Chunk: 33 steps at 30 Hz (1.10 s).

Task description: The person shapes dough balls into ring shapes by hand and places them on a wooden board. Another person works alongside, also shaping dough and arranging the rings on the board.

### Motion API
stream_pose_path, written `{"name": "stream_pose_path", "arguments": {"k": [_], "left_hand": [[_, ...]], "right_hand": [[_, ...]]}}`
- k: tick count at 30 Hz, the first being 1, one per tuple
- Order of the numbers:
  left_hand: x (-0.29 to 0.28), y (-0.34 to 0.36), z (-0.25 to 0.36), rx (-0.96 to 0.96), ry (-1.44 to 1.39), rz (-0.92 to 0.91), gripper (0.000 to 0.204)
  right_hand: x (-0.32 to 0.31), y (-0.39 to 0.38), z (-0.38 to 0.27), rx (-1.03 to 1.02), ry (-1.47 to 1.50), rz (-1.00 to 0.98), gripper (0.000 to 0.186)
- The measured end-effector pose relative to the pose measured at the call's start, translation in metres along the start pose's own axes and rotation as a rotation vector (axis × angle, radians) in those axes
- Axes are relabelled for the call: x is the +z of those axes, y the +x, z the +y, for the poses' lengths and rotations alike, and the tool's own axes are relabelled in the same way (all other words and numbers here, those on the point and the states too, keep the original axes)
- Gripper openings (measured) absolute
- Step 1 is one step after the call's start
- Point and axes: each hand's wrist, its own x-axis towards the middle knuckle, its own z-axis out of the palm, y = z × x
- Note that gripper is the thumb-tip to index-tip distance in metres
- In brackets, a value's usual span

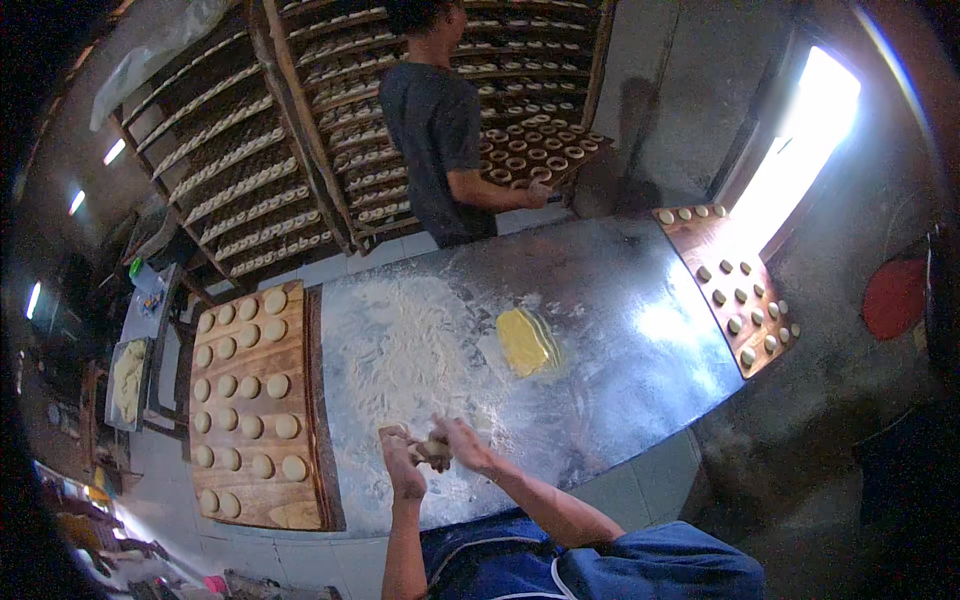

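Partly hidden lump: a small piece of what looks like dough [431,450] shows between the two hands over the near edge of the table [620,300]; fingers cover most of its outline.
Left hand: the left hand [402,462] is at the lump, its fingers too small and blurred to tell how far they close.
Right hand: the right hand [466,445] reaches in from the other side, close to the left; its grip cannot be told either.
Cut off: the co-worker's head [425,12] by the top edge; the wearer's blue clothing [640,560] by the bottom.
Hard to make out: the dark far left, and the glare from the bright opening [805,125].
Tabletop: grey, shiny toward the right, floured on the left, with a glossy yellow slab [526,342] near the middle.
Boards: a wooden board [255,360] of pale rounds beside each end, the right one partly in glare.
Back of room: tall racks [280,110] filled with rings; before them a co-worker [430,140] holds a tray of rings [538,156].
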Motion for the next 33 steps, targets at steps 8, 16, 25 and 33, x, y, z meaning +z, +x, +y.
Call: {"name": "stream_pose_path", "arguments": {"k": [8,16,25,33], "left_hand": [[-0.017,-0.012,-0.023,-0.26,-0.456,0.28,0.03],[-0.07,-0.005,-0.012,-0.28,-0.735,0.168,0.039],[-0.148,-0.014,0.028,-0.357,-0.722,0.19,0.038],[-0.209,-0.015,0.007,-0.151,-0.618,0.242,0.036]], "right_hand": [[0.048,-0.005,0.024,-0.235,-0.212,0.208,0.069],[0.11,-0.016,0.001,-0.469,-0.186,0.27,0.048],[0.17,0.011,0.021,-0.283,-0.467,0.154,0.058],[0.181,0.064,0.108,-0.733,-0.813,0.188,0.027]]}}
